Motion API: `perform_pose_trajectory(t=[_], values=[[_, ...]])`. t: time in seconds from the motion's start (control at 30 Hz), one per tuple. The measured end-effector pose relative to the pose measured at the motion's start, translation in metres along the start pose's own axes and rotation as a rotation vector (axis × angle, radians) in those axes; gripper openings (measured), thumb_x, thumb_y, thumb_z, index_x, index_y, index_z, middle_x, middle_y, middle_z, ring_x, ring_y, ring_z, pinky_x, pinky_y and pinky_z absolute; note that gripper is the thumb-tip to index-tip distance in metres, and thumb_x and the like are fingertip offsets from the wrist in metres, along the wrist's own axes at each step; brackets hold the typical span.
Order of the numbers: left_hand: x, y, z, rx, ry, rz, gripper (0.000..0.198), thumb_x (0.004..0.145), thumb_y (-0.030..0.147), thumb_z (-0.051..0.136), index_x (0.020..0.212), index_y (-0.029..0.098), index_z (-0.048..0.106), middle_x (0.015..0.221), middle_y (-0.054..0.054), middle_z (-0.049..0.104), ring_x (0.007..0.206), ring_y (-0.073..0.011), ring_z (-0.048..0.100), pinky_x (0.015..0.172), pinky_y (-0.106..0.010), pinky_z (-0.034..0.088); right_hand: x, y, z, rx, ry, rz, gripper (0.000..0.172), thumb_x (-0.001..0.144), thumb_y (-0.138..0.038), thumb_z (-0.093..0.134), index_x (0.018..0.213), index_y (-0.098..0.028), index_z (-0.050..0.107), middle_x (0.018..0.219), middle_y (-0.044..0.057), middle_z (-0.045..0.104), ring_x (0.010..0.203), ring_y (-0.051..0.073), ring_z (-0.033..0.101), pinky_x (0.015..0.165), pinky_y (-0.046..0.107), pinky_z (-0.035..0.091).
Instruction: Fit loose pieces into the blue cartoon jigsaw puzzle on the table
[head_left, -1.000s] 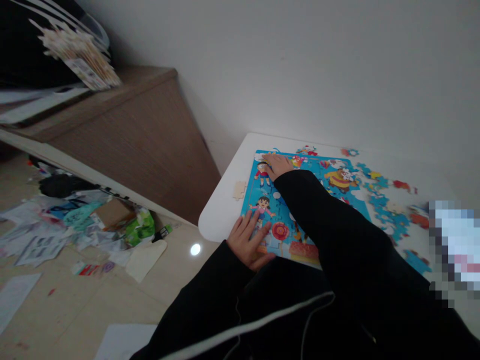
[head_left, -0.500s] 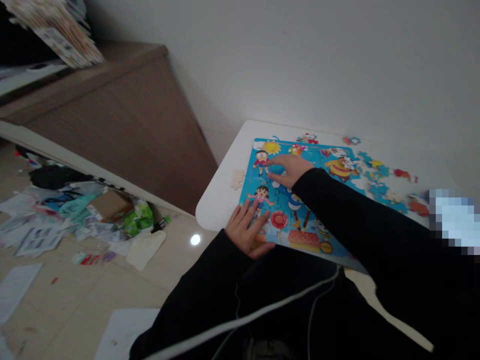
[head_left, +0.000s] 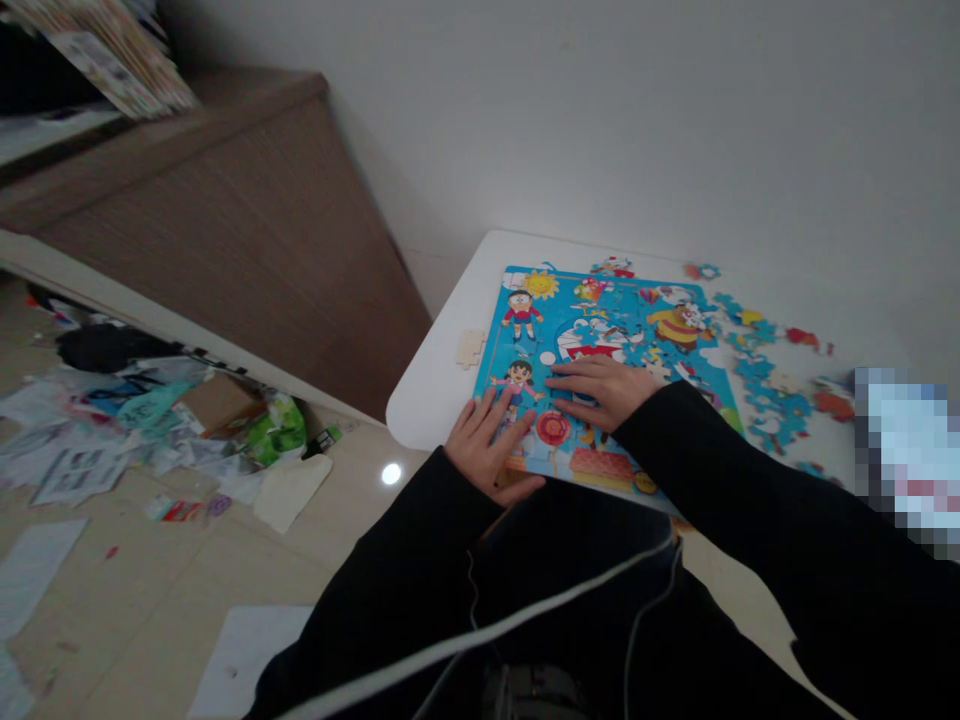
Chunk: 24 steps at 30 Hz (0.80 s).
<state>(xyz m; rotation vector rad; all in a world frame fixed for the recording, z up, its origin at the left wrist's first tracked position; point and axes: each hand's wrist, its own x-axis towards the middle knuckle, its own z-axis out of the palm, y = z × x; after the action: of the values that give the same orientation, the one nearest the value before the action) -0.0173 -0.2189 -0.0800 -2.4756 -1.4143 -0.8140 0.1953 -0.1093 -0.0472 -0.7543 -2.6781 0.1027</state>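
A blue jigsaw puzzle board with cartoon figures lies on a white table. My left hand rests on the board's lower left corner, fingers spread over the girl figure. Across the middle of the board lies my right hand, its fingers stretched to the left over the pieces below the red and white figure. Loose puzzle pieces are heaped to the right of the board. One bare wooden piece sits just off the left edge, and a few more lie behind the board.
A brown wooden cabinet stands at the left, holding a stack of books. Papers and bags litter the floor. A white cable crosses my lap. A blurred bright screen is at the right.
My right hand has moved down from beside the boy figure to the middle of the board, uncovering the upper part. My left hand has stayed at the lower left corner.
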Motion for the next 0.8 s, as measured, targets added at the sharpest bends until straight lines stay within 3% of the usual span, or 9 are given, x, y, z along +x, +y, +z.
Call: perform_pose_trajectory(t=[0.3, 0.5, 0.6, 0.8], values=[[0.004, 0.001, -0.005, 0.03, -0.003, 0.019, 0.063, 0.076, 0.059, 0.049, 0.12, 0.015, 0.056, 0.127, -0.019, 0.052, 0.121, -0.0341, 0.046, 0.095, -0.043, 0.035, -0.004, -0.005, 0.004, -0.02, 0.076, 0.009, 0.031, 0.087, -0.034, 0.048, 0.104, -0.018, 0.069, 0.109, 0.008, 0.067, 0.097, 0.021, 0.064, 0.087, 0.035, 0.051], [0.001, -0.001, 0.004, -0.005, 0.107, 0.033, 0.061, 0.077, 0.056, 0.046, 0.119, 0.014, 0.056, 0.122, -0.014, 0.058, 0.121, -0.0329, 0.046, 0.1, -0.042, 0.029, -0.004, -0.006, 0.001, -0.024, 0.057, 0.012, 0.031, 0.087, -0.033, 0.047, 0.103, -0.018, 0.069, 0.113, 0.01, 0.065, 0.099, 0.024, 0.061, 0.086, 0.038, 0.05], [0.001, 0.0, 0.002, -0.003, 0.066, 0.027, 0.061, 0.075, 0.055, 0.049, 0.12, 0.014, 0.055, 0.123, -0.014, 0.057, 0.12, -0.0339, 0.046, 0.099, -0.043, 0.03, -0.003, -0.015, -0.004, -0.044, 0.056, 0.039, 0.03, 0.087, -0.032, 0.047, 0.101, -0.018, 0.07, 0.111, 0.01, 0.065, 0.098, 0.023, 0.06, 0.086, 0.038, 0.048], [0.003, 0.004, -0.008, -0.034, -0.032, -0.01, 0.065, 0.073, 0.053, 0.053, 0.125, 0.014, 0.051, 0.127, -0.014, 0.054, 0.122, -0.0349, 0.044, 0.099, -0.045, 0.03, -0.007, -0.037, -0.012, -0.013, 0.009, 0.068, 0.033, 0.085, -0.043, 0.049, 0.095, -0.02, 0.071, 0.091, 0.007, 0.068, 0.082, 0.019, 0.057, 0.069, 0.031, 0.048]])
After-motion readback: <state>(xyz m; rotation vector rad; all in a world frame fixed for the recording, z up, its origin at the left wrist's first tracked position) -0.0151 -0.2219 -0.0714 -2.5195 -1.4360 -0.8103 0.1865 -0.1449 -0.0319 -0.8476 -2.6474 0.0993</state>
